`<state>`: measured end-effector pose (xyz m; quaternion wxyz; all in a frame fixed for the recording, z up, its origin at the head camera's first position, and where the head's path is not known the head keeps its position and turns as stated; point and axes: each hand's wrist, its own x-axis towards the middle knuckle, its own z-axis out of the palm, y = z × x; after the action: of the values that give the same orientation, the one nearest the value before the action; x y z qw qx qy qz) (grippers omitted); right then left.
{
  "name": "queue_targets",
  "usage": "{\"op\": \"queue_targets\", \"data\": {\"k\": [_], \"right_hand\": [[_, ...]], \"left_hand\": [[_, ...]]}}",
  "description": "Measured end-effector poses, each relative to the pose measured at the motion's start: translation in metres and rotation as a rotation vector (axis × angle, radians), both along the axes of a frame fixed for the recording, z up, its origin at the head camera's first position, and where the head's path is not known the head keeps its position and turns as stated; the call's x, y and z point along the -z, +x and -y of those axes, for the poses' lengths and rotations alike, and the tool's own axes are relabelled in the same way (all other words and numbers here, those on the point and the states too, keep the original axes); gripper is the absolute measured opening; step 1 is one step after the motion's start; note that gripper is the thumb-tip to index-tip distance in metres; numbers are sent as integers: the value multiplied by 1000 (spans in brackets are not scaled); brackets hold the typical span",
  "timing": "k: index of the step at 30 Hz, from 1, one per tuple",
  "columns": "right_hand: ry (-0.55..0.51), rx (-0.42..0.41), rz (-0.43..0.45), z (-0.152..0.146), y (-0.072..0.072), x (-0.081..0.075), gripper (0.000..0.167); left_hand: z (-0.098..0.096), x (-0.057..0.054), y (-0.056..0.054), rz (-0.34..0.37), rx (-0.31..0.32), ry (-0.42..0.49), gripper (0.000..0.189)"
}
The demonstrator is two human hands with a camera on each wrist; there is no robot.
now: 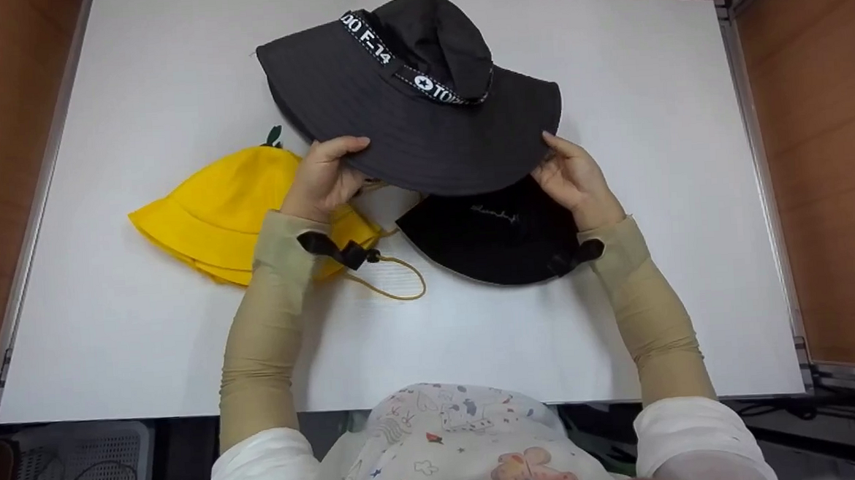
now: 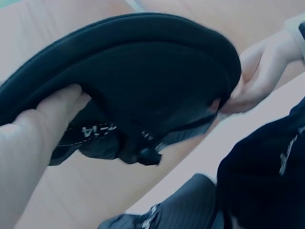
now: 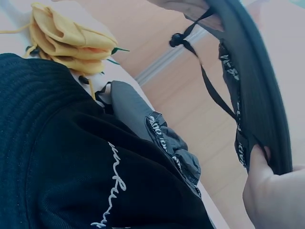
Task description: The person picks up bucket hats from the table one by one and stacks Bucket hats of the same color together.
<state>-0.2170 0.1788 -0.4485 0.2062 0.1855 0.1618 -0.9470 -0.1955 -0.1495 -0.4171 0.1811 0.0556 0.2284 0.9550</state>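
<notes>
A dark grey bucket hat [image 1: 423,149] with a white-lettered band is raised above the table, crown pointing away. My left hand [image 1: 322,178] grips its brim at the left, thumb on the upper side. Opposite, my right hand [image 1: 572,177] pinches the brim near the right end. The hat's underside [image 2: 157,81] shows in the left wrist view, and its black chin cord [image 3: 202,71] dangles in the right wrist view. Below lie a black bucket hat [image 1: 497,240] with white script and a yellow hat [image 1: 213,200] with a green leaf tip, partly behind my left arm.
Both wrist views show another grey hat [image 3: 131,107] with a lettered band beside the black one; the raised hat hides it from the head view. A yellow cord [image 1: 394,296] loops on the white table [image 1: 148,357]. Wooden panels [image 1: 817,139] border the sides.
</notes>
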Motion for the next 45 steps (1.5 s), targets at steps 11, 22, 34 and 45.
{"op": "queue_targets", "data": {"k": [11, 22, 34, 45], "right_hand": [[185, -55, -118, 7, -11, -6, 34], [414, -70, -137, 27, -49, -21, 53], [618, -116, -63, 47, -77, -11, 52], [802, -138, -105, 57, -87, 5, 53]], "left_hand": [[22, 5, -27, 219, -84, -181, 36], [36, 7, -59, 384, -153, -500, 48], [43, 19, -87, 463, -146, -875, 69], [50, 28, -90, 585, -68, -974, 77]]}}
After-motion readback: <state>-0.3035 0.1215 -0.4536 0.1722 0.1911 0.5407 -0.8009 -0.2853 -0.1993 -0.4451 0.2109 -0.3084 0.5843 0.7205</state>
